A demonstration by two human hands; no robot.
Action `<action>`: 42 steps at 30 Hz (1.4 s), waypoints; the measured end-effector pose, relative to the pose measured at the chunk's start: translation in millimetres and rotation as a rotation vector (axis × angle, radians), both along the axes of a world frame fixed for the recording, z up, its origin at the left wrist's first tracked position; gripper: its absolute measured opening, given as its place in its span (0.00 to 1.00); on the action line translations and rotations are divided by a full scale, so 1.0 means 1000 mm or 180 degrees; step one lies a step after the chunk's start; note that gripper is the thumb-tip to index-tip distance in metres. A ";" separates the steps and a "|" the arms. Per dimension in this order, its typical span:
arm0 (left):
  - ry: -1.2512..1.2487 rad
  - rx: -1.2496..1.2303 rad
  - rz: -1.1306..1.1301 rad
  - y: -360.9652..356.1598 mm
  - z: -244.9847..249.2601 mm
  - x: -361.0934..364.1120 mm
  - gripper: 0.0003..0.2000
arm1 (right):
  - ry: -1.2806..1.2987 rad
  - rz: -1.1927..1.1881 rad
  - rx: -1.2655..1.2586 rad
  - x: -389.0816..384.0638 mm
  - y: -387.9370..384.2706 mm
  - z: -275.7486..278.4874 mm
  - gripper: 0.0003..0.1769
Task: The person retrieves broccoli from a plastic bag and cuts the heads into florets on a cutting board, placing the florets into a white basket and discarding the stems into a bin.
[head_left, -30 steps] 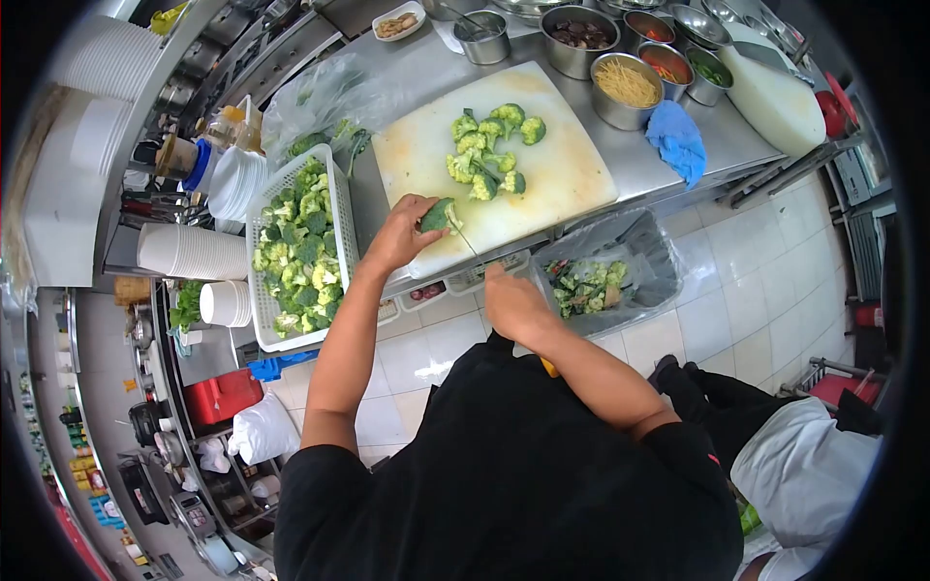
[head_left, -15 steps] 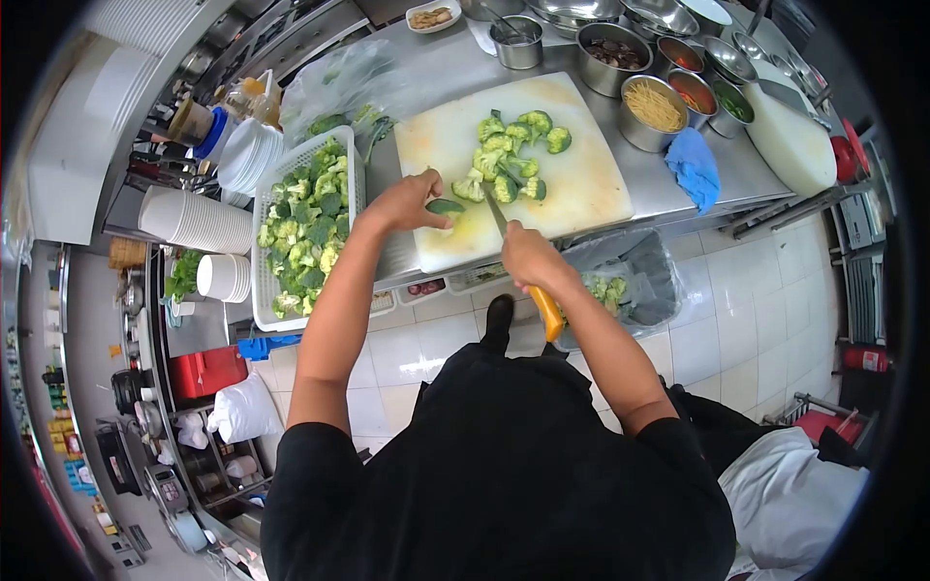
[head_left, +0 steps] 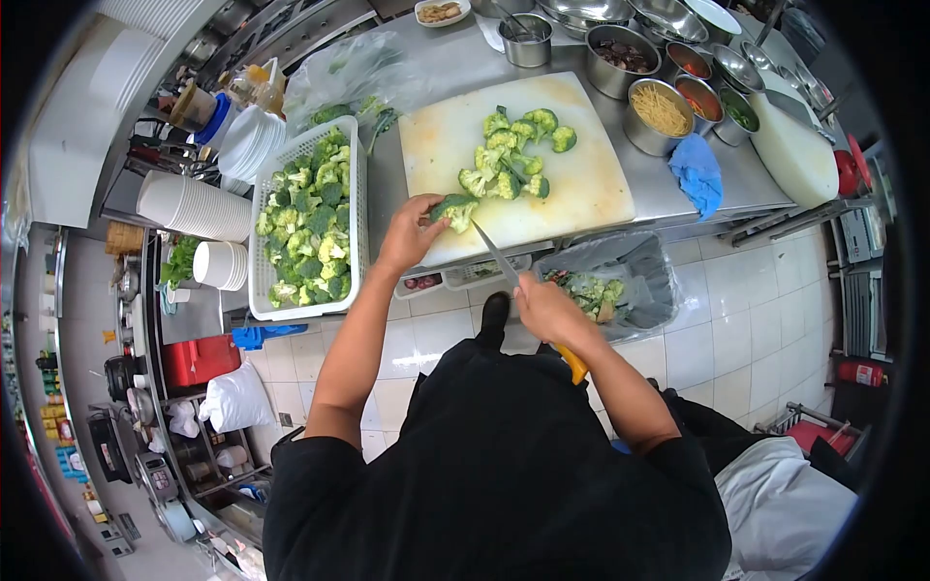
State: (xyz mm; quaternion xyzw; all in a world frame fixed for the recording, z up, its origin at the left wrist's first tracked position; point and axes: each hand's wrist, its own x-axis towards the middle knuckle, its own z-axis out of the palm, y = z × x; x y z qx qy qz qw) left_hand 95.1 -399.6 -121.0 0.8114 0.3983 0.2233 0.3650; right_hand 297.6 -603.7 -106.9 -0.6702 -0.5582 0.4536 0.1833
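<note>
My left hand [head_left: 411, 235] is closed on a broccoli floret [head_left: 454, 210] at the near left corner of the white cutting board [head_left: 581, 169]. In my right hand [head_left: 552, 312] is a knife [head_left: 497, 254] with a yellow handle. Its blade points up and to the left, the tip right at the floret's cut side. Several cut broccoli pieces [head_left: 504, 155] lie in a cluster on the board, beyond both hands. Left of the board stands a white basket [head_left: 359, 194] heaped with florets.
A lined bin [head_left: 659, 290] with green scraps stands below the counter edge. At the right are metal pots, one with yellow strips [head_left: 661, 107], and a blue cloth [head_left: 697, 174]. A plastic bag [head_left: 344, 73] lies behind the basket. Another person's grey clothing [head_left: 785, 494] shows at lower right.
My right hand has drawn the knife back toward my body, off the cluster. My left hand now holds a floret up at the board's near edge, its cut side showing.
</note>
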 end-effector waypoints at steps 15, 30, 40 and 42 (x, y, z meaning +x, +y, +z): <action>0.0053 0.0472 -0.0155 -0.016 0.000 0.021 0.19 | -0.0825 -0.0017 -0.0028 -0.011 0.001 0.013 0.13; 0.0036 0.0309 -0.0423 -0.010 0.008 0.017 0.22 | -0.1061 0.0165 0.0151 -0.009 0.013 0.017 0.11; -0.0006 0.0067 -0.0558 0.011 0.012 0.013 0.20 | -0.1063 0.0148 -0.0030 -0.024 0.050 -0.002 0.11; 0.0694 0.0304 -0.1073 0.032 0.023 0.013 0.22 | -0.1080 0.0288 0.0023 -0.012 0.052 -0.013 0.12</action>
